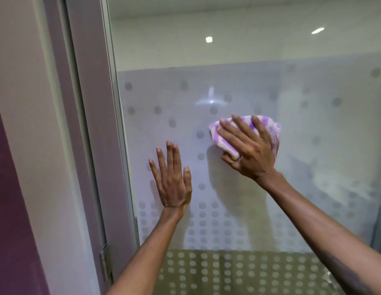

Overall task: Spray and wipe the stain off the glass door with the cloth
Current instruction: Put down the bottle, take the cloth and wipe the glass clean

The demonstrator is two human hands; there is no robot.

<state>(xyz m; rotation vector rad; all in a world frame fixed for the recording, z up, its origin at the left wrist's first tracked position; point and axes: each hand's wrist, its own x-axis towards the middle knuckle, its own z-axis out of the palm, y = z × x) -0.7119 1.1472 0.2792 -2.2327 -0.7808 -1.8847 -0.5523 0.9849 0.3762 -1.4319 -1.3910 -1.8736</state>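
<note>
The glass door [313, 145] fills the view, with a frosted band dotted with grey circles. My right hand [249, 150] presses a bunched purple-and-white checked cloth [268, 126] flat against the frosted glass at mid-height. My left hand [172, 182] lies flat on the glass lower and to the left, fingers spread, holding nothing. No spray bottle is in view. I cannot make out a distinct stain on the glass.
A grey metal door frame [96, 124] runs down the left of the glass, with a hinge [104, 267] low on it. Left of the frame is a pale wall [25, 103] with a purple panel [6, 209]. Ceiling lights [209, 39] show through the glass.
</note>
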